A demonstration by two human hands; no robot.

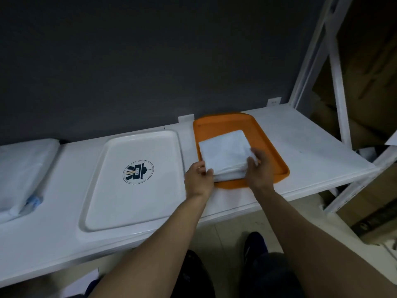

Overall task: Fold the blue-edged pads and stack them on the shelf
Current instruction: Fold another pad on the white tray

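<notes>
Stack of folded pads [224, 154]: white, squarish, several layers deep, edges roughly aligned, turned slightly askew. Held between left hand [198, 179] and right hand [258, 168]. Gripped at near left corner by left hand, at near right corner by right hand. Reaches away from both hands, bottom layer resting in orange tray [276, 147] on white shelf [300, 147]. Far to the left of left hand, on same shelf: flat white bundle [21, 168], blue edging showing at its near corner.
</notes>
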